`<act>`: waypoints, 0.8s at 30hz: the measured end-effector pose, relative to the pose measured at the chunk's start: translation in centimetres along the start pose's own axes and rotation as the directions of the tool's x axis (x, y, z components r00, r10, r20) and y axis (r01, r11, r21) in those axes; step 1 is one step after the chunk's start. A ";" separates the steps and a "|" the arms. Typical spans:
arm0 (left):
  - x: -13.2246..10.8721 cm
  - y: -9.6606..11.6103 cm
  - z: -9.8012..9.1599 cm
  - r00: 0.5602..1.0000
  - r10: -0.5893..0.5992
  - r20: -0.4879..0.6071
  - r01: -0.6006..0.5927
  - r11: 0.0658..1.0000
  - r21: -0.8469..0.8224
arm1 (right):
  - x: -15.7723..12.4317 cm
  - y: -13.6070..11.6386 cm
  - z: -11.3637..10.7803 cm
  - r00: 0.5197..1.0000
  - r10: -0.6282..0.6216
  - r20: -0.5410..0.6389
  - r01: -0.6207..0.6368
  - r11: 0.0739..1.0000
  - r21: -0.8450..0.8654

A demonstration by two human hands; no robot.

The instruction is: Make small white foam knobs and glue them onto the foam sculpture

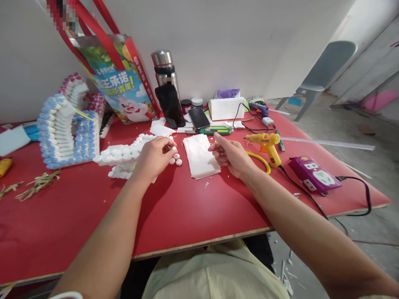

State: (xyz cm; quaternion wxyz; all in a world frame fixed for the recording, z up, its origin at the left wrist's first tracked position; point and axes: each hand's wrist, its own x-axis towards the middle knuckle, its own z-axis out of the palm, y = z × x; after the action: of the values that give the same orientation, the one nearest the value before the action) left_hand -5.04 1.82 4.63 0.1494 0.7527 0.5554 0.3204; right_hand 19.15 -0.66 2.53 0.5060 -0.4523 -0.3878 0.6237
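My left hand [157, 155] is bent over a few small white rolled pieces [178, 162] on the red table. Its thumb and forefinger close on one small white piece at the edge of the group. Behind and beside this hand lies a white structure [116, 154] built from many similar rolls, partly hidden by the hand. My right hand [232, 155] hovers at the right edge of a stack of white paper sheets [199, 155]. Its fingers are loosely curled, the thumb stands apart, and nothing shows between them.
A yellow hot glue gun [266, 145] and a purple power strip [314, 174] lie at the right. Behind the paper are a green utility knife [216, 131], a phone [199, 118] and a thermos [165, 70]. A blue-and-white structure [67, 133] and a shopping bag [124, 83] stand left.
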 end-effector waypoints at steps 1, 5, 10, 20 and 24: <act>0.1 -0.2 -0.2 0.999 0.022 0.026 -0.023 0.998 0.064 | 0.0 0.0 0.0 1.000 -0.005 0.002 0.005 1.000 0.004; 0.1 -0.5 0.4 0.988 0.118 0.096 -0.132 0.979 0.158 | 0.0 0.3 0.2 1.000 -0.011 0.021 0.011 1.000 -0.018; 0.2 -0.9 2.2 0.975 0.195 0.106 -0.215 0.948 0.234 | 0.0 0.3 0.1 0.997 -0.073 -0.018 0.070 0.988 -0.139; 0.3 -0.7 3.5 0.966 0.199 0.168 -0.242 0.923 0.298 | -0.8 1.1 0.4 0.910 -0.227 0.348 0.396 0.218 -0.892; 0.1 -0.6 3.6 0.959 0.262 0.110 -0.283 0.915 0.287 | -0.7 1.4 0.9 0.913 -0.208 0.351 0.388 0.175 -0.905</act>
State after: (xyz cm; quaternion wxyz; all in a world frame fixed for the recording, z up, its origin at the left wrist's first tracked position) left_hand -3.16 2.61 1.64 0.0063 0.8473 0.4816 0.2239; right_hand 17.98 -1.63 1.54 0.2025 -0.5332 -0.8030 0.1729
